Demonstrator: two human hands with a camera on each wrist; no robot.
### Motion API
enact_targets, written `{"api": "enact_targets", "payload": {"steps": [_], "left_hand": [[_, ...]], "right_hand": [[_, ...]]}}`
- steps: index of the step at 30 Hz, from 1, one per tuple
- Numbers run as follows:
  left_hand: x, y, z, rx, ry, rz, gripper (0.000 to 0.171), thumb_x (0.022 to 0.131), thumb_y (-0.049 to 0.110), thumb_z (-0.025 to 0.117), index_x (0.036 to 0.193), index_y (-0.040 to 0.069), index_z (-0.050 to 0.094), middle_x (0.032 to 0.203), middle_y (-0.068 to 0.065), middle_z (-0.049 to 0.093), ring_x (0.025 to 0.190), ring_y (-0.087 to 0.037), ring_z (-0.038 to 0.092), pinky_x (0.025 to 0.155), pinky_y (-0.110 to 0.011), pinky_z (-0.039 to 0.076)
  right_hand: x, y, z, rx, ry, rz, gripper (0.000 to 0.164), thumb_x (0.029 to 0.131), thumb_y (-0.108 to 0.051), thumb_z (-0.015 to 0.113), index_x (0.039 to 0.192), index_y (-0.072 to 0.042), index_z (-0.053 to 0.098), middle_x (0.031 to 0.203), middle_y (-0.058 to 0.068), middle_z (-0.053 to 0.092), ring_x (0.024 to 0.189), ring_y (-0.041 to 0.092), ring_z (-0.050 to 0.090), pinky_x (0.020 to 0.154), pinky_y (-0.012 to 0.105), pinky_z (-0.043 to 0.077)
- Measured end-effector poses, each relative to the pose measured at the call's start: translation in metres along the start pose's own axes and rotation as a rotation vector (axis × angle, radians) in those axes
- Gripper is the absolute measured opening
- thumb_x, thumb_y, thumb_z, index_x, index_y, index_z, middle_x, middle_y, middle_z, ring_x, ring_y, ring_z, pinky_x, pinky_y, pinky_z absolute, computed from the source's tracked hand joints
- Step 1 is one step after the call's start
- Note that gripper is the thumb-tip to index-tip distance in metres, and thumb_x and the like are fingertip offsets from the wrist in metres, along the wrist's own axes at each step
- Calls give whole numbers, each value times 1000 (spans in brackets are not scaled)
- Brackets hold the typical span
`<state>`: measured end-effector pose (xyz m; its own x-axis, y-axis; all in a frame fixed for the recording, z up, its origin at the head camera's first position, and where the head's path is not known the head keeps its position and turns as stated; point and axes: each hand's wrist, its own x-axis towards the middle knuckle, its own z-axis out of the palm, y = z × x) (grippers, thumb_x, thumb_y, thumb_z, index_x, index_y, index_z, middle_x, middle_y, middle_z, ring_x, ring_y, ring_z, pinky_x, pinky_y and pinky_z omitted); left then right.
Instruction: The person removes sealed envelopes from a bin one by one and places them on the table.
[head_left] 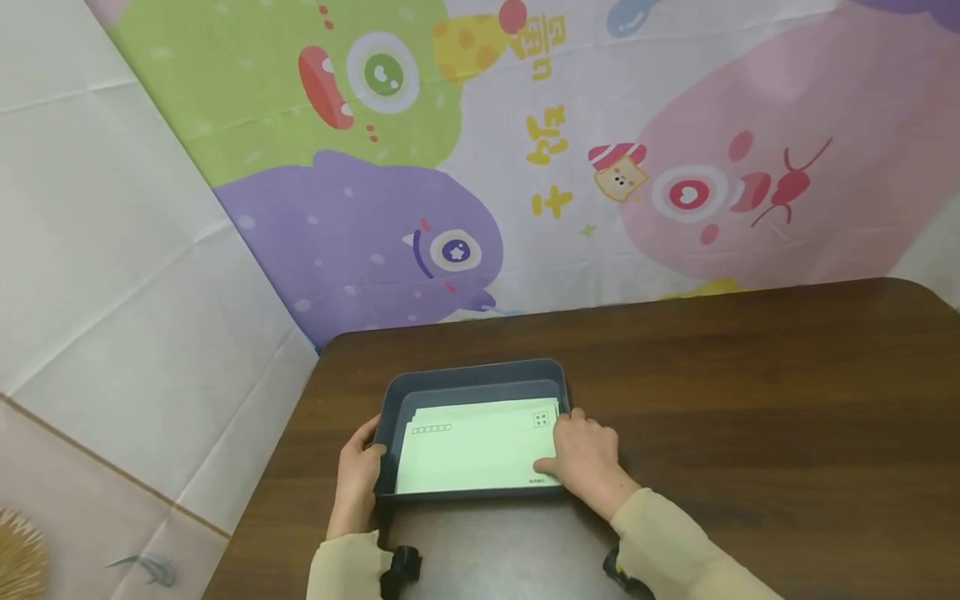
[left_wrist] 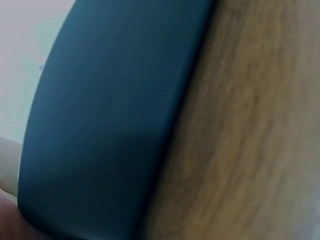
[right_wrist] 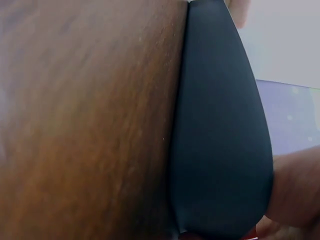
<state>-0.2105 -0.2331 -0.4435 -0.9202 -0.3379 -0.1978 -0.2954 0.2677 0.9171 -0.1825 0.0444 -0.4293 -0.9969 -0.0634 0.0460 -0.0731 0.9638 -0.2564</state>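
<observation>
A dark blue-grey rectangular tray (head_left: 480,377) lies at the near left part of the table, with a small stack of pale green envelopes (head_left: 476,454) inside. The top envelope bears a row of small boxes at its upper left and a printed square at its upper right. My left hand (head_left: 356,475) grips the tray's left side, thumb at the rim. At the right side my right hand (head_left: 588,454) holds the wall, its thumb reaching inward over the envelopes' edge. Both wrist views are filled by the tray's outer wall (left_wrist: 110,115), its lower edge along the wood.
The dark wood table (head_left: 750,400) extends far to the right of the tray. Behind it hangs a cloth (head_left: 570,267) printed with cartoon monsters, and a pale cloth (head_left: 150,250) covers the left side. A greyish sheen lies on the tabletop in front of the tray.
</observation>
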Motion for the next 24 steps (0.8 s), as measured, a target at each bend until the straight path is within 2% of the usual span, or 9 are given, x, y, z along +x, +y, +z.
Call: {"api": "enact_targets", "payload": {"steps": [5,8,13,16,19,21,24], "left_hand": [[0,0,0,-8,2,-2,51,86,-3,32,136,3,39,134,-23,41,111,-35,41,95,-49,30],[0,-1,0,-12,-3,-5,51,86,-3,32,136,3,38,135,-23,39,114,-36,39,97,-51,27],[1,-2,0,-16,-9,-3,53,85,-4,31,137,2,36,136,-23,37,116,-36,37,99,-52,26],[1,-2,1,-14,-9,8,53,84,-4,31,137,2,36,135,-23,39,114,-35,39,97,-50,28],[1,-3,2,-10,-8,18,53,84,-4,32,137,1,36,133,-23,40,112,-34,40,95,-48,29],[2,-3,2,-7,-5,20,53,84,-4,32,136,1,37,133,-23,40,112,-34,40,95,-47,29],[2,-3,2,-5,-2,16,53,84,-4,32,136,1,37,134,-23,40,111,-34,40,95,-47,29]], "right_hand": [[-1,-1,3,24,54,-5,62,60,-47,78,89,4,57,77,10,48,72,25,50,51,36,41],[-2,0,4,15,122,-30,63,59,-44,80,91,5,57,78,11,47,75,25,47,54,35,40],[-1,4,4,-3,292,-83,60,56,-36,83,92,6,60,96,17,53,99,32,47,74,42,41],[0,6,2,25,379,-112,46,59,-28,82,87,3,61,105,18,54,109,33,44,83,45,39],[-1,7,0,102,396,-129,31,65,-20,79,78,-3,56,94,13,54,97,30,48,79,41,40],[-1,8,-3,174,375,-114,25,70,-17,75,77,-4,55,89,10,54,88,26,48,72,37,42],[0,11,-5,281,355,-83,21,75,-16,71,85,-2,58,85,9,57,79,22,51,63,34,45]]}}
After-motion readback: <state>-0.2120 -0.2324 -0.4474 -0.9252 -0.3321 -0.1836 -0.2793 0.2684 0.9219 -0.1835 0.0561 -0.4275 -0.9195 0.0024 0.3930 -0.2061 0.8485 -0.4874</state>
